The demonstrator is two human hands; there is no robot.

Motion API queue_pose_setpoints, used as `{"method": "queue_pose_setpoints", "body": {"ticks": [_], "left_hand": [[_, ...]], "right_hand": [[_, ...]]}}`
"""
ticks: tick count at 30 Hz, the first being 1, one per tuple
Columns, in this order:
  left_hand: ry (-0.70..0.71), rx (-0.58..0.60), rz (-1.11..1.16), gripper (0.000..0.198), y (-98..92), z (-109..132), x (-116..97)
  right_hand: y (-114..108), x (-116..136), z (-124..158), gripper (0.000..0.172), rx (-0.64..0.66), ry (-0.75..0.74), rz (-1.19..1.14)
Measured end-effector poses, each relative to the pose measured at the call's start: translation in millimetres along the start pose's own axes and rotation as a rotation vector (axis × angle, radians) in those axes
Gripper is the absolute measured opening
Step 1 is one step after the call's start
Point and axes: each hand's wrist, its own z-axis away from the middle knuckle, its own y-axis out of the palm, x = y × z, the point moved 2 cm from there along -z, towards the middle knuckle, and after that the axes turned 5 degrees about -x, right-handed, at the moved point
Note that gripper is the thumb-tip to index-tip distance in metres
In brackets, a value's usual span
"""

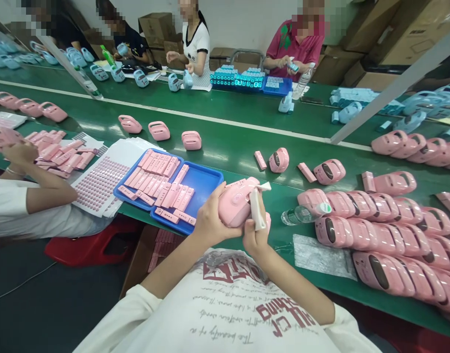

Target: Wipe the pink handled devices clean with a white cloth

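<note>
In front of my chest my left hand (209, 215) is wrapped around a rounded pink plastic housing (235, 203). My right hand (254, 238) grips a folded white cloth (259, 210), which lies against the housing's right side. Part of the right fingers is hidden behind the cloth. Just left of my hands, two blue trays (206, 172) hold pink rectangular pieces (153, 171) with small dark markings. A clear plastic bottle (302, 214) lies on its side to the right, by rows of pink housings (375, 230).
A plastic bag (324, 257) lies near the front edge of the green table (225, 115). Printed sheets (103, 184) and a co-worker's arm (51, 189) are at left. Slanted metal posts (394, 93) cross the view. Across the table, several people handle blue housings (175, 82).
</note>
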Motion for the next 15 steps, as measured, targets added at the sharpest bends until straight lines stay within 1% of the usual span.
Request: {"method": "queue_pose_setpoints", "body": {"ticks": [1,2,3,4,5,6,8,10,11,12,14,15], "left_hand": [[-0.006,0.0,-0.005,0.088,-0.4,-2,2],[-0.01,0.0,-0.008,0.079,-1.2,-4,4],[-0.016,-0.003,-0.007,0.07,-2.3,-7,7],[-0.024,-0.006,0.001,0.063,-3.6,-9,11],[-0.038,-0.011,0.02,0.063,-4.9,-11,15],[-0.066,-0.02,0.065,0.067,-6.1,-13,19],[-0.195,-0.057,0.254,0.077,-7.0,-17,27],[-0.412,-0.091,0.531,0.073,-4.6,-18,34],[-0.531,-0.1,0.66,0.067,-2.1,-19,36],[-0.643,-0.103,0.761,0.062,0.8,-19,37],[-0.815,-0.096,0.88,0.055,7.2,-18,37],[-0.881,-0.088,0.919,0.052,10.6,-18,37]], "right_hand": [[1,5,-1,0.053,0.023,-0.151,0.051],[2,7,-1,0.05,0.076,-0.283,0.074],[2,8,-2,0.047,0.156,-0.377,0.068],[3,6,-2,0.044,0.232,-0.41,0.033],[1,1,-4,0.04,0.252,-0.359,-0.028],[-1,-6,-7,0.039,0.205,-0.239,-0.098],[-8,-22,-14,0.046,-0.026,0.074,-0.191],[-13,-36,-20,0.056,-0.284,0.334,-0.237],[-13,-41,-21,0.058,-0.375,0.443,-0.277],[-12,-44,-22,0.058,-0.444,0.548,-0.335],[-8,-47,-19,0.058,-0.551,0.75,-0.466],[-4,-46,-17,0.059,-0.546,0.791,-0.502]]}}
